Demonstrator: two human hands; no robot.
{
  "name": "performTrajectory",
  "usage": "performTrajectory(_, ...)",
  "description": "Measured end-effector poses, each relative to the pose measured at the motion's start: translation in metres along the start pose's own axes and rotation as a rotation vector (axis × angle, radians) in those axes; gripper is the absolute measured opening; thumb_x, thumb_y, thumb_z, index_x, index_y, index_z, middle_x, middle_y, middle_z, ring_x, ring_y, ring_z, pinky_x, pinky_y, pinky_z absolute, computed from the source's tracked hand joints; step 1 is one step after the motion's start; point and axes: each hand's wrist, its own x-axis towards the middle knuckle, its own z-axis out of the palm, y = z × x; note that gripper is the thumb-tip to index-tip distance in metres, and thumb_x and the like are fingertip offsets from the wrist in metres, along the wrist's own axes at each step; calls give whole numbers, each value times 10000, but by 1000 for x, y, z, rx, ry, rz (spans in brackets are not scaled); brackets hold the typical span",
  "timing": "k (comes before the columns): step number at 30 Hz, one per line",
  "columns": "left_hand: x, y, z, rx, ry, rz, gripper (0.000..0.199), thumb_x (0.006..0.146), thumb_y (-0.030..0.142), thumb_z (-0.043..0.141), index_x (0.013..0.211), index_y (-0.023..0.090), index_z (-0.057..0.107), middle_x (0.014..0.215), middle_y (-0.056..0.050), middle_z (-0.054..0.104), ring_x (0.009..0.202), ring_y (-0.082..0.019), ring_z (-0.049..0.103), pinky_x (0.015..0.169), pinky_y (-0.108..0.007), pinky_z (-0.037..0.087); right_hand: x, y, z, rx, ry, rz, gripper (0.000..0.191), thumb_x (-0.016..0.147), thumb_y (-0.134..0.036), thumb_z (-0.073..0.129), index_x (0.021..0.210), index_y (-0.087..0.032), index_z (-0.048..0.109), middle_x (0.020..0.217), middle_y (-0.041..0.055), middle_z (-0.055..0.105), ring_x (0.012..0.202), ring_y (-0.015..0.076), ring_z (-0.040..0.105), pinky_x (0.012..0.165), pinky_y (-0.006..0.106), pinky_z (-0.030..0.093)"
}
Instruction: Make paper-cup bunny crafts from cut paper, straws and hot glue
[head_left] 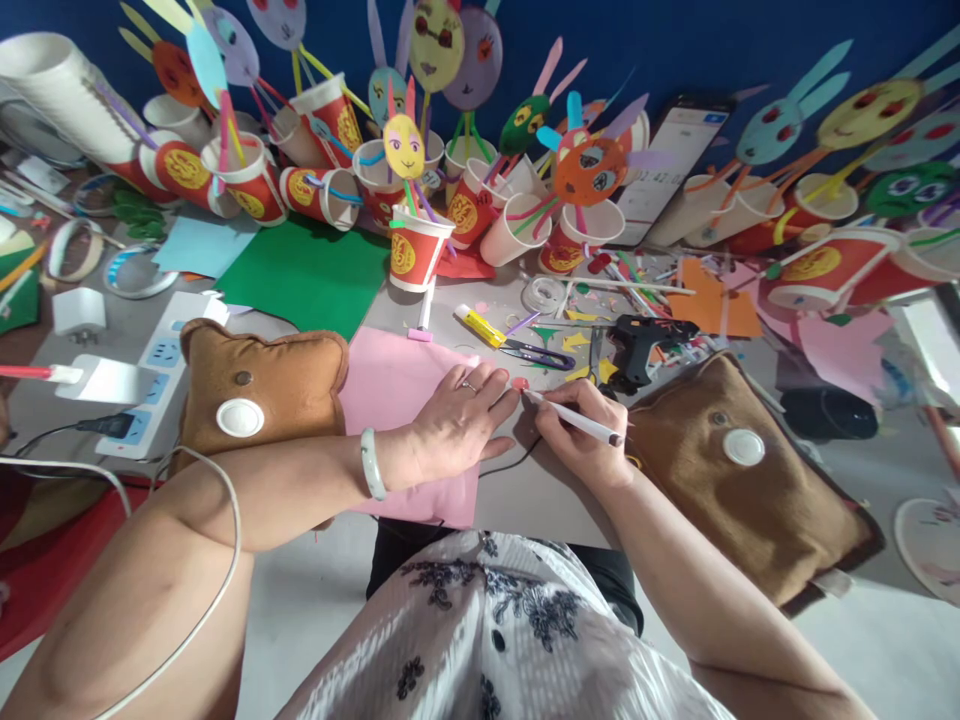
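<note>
My left hand (456,428) lies flat with fingers stretched, partly over a pink sheet of paper (394,375). Its fingertips reach a small red paper piece (520,384) on the grey table. My right hand (589,440) grips a white marker pen (579,421) with a dark end, its tip at the red piece. Whether my left fingertips press on that piece, I cannot tell. Just beyond my hands are purple-handled thread snips (536,353) and a yellow tube (480,326). A black glue gun (646,345) rests farther right.
Paper-cup figures (421,250) with paper faces crowd the back. Brown plush hand warmers lie at left (262,385) and right (742,480). A power strip (154,385) with cables sits left; a white cable crosses my left arm. A phone (675,165) leans behind paper scraps.
</note>
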Motion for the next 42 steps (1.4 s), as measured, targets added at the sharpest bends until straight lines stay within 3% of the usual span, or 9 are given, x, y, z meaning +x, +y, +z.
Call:
performTrajectory(9,0,0,0,-1,-2,2,572,974,458,547,1426,115,481,1420,-181,512,1303,-357,445,1067,-479,346,-3,0,-2,21,10,-6,46,817,-252,629,797,-237,591,636,-16,681,507,147,624,516,267,510)
performTrajectory(13,1,-1,-1,1,-2,4,536,977,481,535,1378,125,519,1405,-174,524,1260,-339,467,1037,-461,360,-9,5,0,71,231,66,119,885,-314,640,961,-224,622,812,44,733,626,183,696,568,303,537)
performTrajectory(16,0,-2,-1,-1,5,12,529,981,491,527,1372,134,525,1400,-168,529,1261,-329,468,1031,-449,365,-10,8,5,164,341,110,205,970,-336,561,1134,-219,606,827,42,743,525,155,638,544,311,519)
performTrajectory(19,-1,-2,-3,9,-5,15,556,985,493,522,1421,150,489,1426,-164,512,1278,-325,470,1029,-452,376,-5,9,7,191,258,138,222,1014,-333,496,1180,-234,605,803,17,742,470,135,582,540,309,509)
performTrajectory(22,-2,-1,-4,35,-26,8,562,993,488,504,1458,175,462,1457,-164,496,1279,-326,487,1028,-455,389,1,9,6,79,85,71,170,972,-314,577,1122,-251,625,835,24,752,688,196,697,718,367,552)
performTrajectory(25,-2,0,-4,40,-37,1,566,994,503,494,1474,205,455,1471,-162,497,1292,-338,489,1028,-462,395,5,10,5,1,-7,-29,221,904,-278,655,1117,-262,599,880,29,770,880,256,718,904,462,511)
performTrajectory(37,-4,0,1,28,-8,7,575,988,507,504,1461,181,478,1506,-150,486,1318,-343,456,1053,-463,349,8,8,4,14,-74,-43,188,859,-301,690,1008,-260,583,920,39,741,879,257,686,918,468,478)
performTrajectory(42,-4,-2,-2,-6,10,31,527,960,486,570,1351,133,554,1475,-156,523,1281,-331,485,1044,-449,356,8,8,5,2,-82,-69,175,874,-328,678,997,-256,577,925,50,736,879,260,680,936,483,459)
